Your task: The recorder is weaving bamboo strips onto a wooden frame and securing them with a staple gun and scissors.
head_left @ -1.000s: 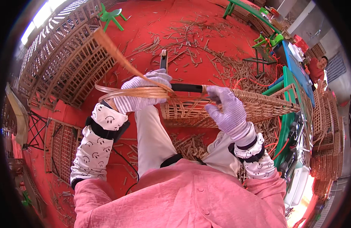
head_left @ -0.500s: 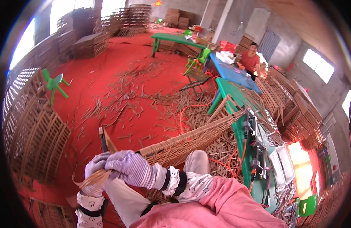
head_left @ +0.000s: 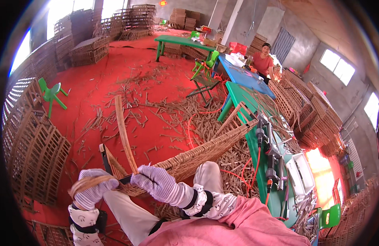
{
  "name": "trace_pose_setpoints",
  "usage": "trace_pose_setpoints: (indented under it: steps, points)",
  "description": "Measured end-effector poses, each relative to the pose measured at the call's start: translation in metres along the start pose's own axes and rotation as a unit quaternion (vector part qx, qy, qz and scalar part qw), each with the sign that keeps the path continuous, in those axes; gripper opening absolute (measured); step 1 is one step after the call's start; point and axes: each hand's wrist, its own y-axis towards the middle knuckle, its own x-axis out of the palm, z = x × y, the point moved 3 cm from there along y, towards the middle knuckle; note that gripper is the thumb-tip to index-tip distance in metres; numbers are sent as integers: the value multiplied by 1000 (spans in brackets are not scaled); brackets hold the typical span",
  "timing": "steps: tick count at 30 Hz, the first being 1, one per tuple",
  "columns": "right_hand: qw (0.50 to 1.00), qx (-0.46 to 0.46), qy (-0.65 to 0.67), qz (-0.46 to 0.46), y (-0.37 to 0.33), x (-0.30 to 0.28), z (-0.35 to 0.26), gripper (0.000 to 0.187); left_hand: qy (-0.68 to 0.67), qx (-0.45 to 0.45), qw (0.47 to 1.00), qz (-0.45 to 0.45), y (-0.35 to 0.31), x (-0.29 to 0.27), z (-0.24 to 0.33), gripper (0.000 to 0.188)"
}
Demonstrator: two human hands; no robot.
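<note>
A long woven tray-like frame (head_left: 208,147) with a dark metal edge lies tilted across my knees, its far end against the green table. My right hand (head_left: 158,184), in a striped glove, is closed at the frame's near corner. From its fingers a flat brown strip (head_left: 124,133) stands up, slightly bent. Just left of that corner, my left hand (head_left: 95,188), gloved alike, is closed on a looped brown strip (head_left: 85,184). Whether the two strips are one piece I cannot tell.
On the green table (head_left: 234,92) to the right lie black power tools (head_left: 273,158) and a white bin (head_left: 301,174). Strip offcuts (head_left: 173,110) litter the red floor. Woven racks (head_left: 37,151) stack at left. A person (head_left: 263,63) sits behind the blue table (head_left: 242,74).
My hands have come apart: the left moved left, the right moved a little right along the frame. The strip in my right hand now stands upright above the frame.
</note>
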Motion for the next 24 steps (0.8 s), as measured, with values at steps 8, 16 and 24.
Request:
trace_pose_setpoints:
  steps: [8, 16, 24]
  points:
    - [967, 101, 222, 73, 0, -24, 2, 23, -15, -40, 978, 203, 52, -57, 13, 46]
    - [963, 83, 245, 81, 0, -30, 17, 23, 23, -318, 946, 52, 32, -61, -75, 85]
    - [972, 52, 214, 78, 0, -29, 14, 24, 2, -41, 984, -175, -46, 22, -38, 22]
